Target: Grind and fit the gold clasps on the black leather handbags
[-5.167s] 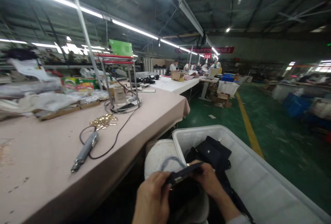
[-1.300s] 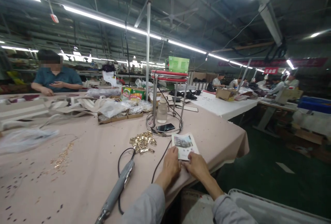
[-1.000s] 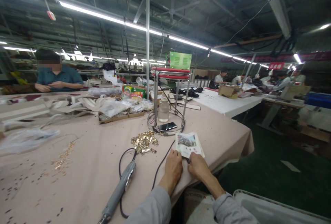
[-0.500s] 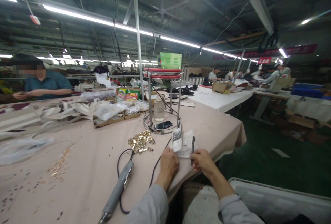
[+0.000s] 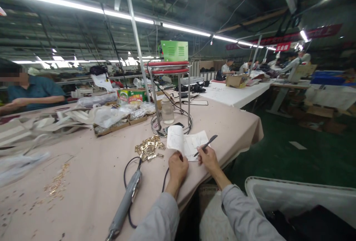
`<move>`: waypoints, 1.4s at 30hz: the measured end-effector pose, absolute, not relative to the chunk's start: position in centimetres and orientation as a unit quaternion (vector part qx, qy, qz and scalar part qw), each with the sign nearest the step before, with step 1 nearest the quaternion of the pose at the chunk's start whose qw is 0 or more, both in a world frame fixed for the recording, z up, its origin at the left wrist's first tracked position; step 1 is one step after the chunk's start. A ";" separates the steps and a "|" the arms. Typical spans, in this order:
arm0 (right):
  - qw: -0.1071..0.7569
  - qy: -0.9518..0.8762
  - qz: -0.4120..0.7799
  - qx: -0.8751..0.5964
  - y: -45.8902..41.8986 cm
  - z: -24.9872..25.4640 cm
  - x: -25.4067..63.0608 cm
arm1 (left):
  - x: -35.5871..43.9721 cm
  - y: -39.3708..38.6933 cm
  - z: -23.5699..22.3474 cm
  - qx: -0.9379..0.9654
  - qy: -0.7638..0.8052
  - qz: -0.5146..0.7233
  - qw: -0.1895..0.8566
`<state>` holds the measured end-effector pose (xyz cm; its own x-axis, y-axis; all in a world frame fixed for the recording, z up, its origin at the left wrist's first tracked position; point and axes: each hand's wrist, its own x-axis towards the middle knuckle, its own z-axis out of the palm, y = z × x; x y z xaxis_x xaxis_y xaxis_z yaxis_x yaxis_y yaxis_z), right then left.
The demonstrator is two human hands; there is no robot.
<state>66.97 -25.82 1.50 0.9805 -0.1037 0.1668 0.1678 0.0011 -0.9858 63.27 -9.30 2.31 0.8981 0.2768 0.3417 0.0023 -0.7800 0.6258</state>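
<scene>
Head: left hand (image 5: 178,167) touches notebook (image 5: 193,142); right hand (image 5: 208,159) holds slanted pen (image 5: 209,143).

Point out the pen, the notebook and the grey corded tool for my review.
Pen (image 5: 210,142): head view, upper barrel.
Notebook (image 5: 192,144): head view, right-hand page.
Grey corded tool (image 5: 125,201): head view, body.
</scene>
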 end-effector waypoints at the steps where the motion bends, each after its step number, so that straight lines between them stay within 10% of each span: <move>1: 0.698 -0.030 -0.104 -0.708 -25.8 1.6 66.8 | 63.3 -9.3 2.3 0.917 0.084 0.210 0.327; 42: 0.500 -0.080 -0.123 -0.853 -25.0 2.5 65.1 | 62.9 -8.7 3.3 0.887 0.116 0.180 0.409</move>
<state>65.12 -25.04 2.53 0.9568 0.0133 0.2906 0.2600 -0.4871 -0.8338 62.89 -8.74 3.30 0.9084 0.3526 0.2248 0.0581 -0.6387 0.7673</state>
